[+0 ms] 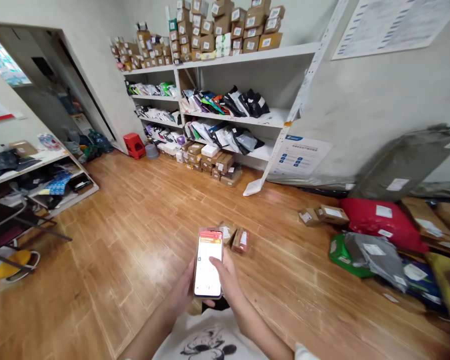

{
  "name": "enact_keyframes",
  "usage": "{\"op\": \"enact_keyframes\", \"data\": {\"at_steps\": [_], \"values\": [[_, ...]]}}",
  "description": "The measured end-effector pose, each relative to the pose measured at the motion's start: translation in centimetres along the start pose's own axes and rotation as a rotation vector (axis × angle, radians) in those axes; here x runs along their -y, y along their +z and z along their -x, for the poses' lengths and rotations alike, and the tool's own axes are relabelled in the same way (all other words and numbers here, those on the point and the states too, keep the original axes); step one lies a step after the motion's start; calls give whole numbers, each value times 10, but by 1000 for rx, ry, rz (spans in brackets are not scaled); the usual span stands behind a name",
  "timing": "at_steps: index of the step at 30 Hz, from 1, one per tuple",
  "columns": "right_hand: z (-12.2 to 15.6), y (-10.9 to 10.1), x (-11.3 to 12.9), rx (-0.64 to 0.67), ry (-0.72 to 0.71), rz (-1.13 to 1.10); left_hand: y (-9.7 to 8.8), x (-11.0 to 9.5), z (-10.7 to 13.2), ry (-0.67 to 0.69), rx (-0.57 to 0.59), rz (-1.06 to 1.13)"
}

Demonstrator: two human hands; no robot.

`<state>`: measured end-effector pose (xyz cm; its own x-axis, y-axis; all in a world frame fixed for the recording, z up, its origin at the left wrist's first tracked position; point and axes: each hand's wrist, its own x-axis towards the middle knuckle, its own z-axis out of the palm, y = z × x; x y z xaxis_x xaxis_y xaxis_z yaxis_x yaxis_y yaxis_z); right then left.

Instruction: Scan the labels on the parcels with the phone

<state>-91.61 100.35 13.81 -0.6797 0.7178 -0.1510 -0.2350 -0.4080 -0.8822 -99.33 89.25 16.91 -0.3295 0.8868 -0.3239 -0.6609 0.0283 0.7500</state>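
Observation:
A smartphone [209, 275] with a lit screen, red and orange at the top and mostly white below, is held upright in front of my body. My left hand [186, 282] wraps its left edge, the fingers partly hidden behind it. On the other side my right hand [228, 272] grips the right edge, its thumb lying over the screen. Just beyond the phone, a small reddish parcel [241, 240] and a brown parcel [228, 232] lie on the wooden floor, the brown one partly covered by the phone.
White shelves [296, 48] along the wall carry many boxes and bagged parcels. Several packages lie to the right, among them a red bag [378, 220] and a grey bag [375, 252]. A red stool [134, 145] stands by the doorway. At left are a table [48, 161] and a dark chair [3, 225].

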Motion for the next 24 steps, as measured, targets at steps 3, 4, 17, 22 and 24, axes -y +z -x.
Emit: {"op": "enact_keyframes", "data": {"at_steps": [3,4,17,22,24], "values": [[-58,5,1,-27,-53,50,-21,-19,-55,7,10,-36],[-79,7,1,-27,-71,67,-28,-27,-75,5,15,-40],[-326,6,35,94,-764,706,-60,-170,-302,83,1,-6],[-388,-6,42,134,-973,983,-68,-204,-365,83,31,78],[-413,-2,48,106,-930,1013,-72,-218,-389,72,40,92]]}}
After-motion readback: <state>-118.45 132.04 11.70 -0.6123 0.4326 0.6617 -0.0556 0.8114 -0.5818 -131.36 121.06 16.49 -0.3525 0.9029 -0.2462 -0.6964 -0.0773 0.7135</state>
